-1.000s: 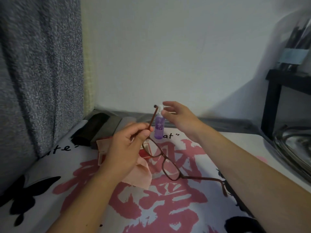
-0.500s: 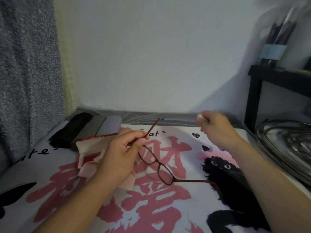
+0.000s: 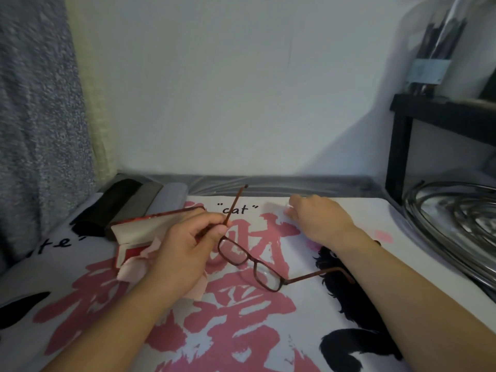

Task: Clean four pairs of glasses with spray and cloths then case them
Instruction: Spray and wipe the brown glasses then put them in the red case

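My left hand (image 3: 185, 248) pinches one temple of the brown-framed glasses (image 3: 251, 263) and holds them just above the printed table mat (image 3: 241, 318); the other temple points right. A pink cloth (image 3: 131, 269) lies bunched under that hand, beside an open red case (image 3: 150, 226). My right hand (image 3: 322, 218) is low over the mat at the back right, knuckles up, fingers curled over the spray bottle. Only the bottle's pale blurred cap (image 3: 288, 210) shows at the fingertips.
Three closed cases lie at the back left: black (image 3: 107, 208), brown-grey (image 3: 138, 201) and light grey (image 3: 170, 196). A metal rack (image 3: 451, 221) and a black shelf (image 3: 401, 146) stand at the right. A grey curtain (image 3: 40, 130) hangs at the left.
My right hand took the purple spray bottle from the middle back, carried it right and lowered it toward the mat. The left hand kept its hold on the glasses.
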Demonstrator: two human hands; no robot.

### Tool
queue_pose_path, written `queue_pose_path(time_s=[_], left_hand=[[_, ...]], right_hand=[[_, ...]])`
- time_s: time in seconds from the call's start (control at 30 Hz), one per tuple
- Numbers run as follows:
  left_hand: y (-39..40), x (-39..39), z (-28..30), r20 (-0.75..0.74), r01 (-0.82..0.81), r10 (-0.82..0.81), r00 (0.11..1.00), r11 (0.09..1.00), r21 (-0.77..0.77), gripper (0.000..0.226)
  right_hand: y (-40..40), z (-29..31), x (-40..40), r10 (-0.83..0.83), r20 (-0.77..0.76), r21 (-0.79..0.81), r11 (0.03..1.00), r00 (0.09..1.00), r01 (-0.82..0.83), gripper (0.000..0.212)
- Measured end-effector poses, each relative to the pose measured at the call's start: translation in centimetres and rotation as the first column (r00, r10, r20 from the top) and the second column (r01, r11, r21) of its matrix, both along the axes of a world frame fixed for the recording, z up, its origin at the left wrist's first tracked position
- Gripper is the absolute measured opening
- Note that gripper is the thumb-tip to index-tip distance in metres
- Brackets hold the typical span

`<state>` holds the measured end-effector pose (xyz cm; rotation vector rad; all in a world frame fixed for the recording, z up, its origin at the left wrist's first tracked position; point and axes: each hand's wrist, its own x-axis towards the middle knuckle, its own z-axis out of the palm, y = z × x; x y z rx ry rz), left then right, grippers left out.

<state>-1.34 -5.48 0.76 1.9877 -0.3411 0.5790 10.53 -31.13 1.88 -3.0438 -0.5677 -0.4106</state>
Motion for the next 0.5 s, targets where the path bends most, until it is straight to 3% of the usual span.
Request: queue_pose_path(time_s=[0.13,0.23,0.33,0.4,0.5], left_hand=[[0.0,0.1,0.1,-0.008,0.005,-0.005,1.0,1.0,0.012,0.024],[0.1,0.0,0.0,-0.023,0.002,-0.002,1.0,1.0,0.009,0.021],[0.1,-0.1,0.1,-0.06,0.009,-0.009,0.998,1.0,0.003,0.02],[0.0,-0.2,0.2,-0.105,0.003,-0.005,0.994,1.0,-0.016,0.02],[-0.4,-0.3,0.4,-0.184,-0.009,-0.021,0.983,0.987,-0.162,0.021]], right_hand=[[1.1,0.3,0.3,-0.043,-0.013,-0.093,0.995,0.999,0.041,0.03],[1.1,0.5,0.3,-0.083,-0.073,-0.031,0.996,0.994,0.081,0.042],[-0.4,1.2,-0.4,-0.072,-0.221,0.138,0.985,0.973,0.104,0.052],[-1.8,2.1,-1.2,-0.027,-0.287,0.281,0.953,0.958,0.112,0.043],[-3.7,3.9,-2.4,0.04,-0.227,0.62,0.776,0.973,0.113,0.025]])
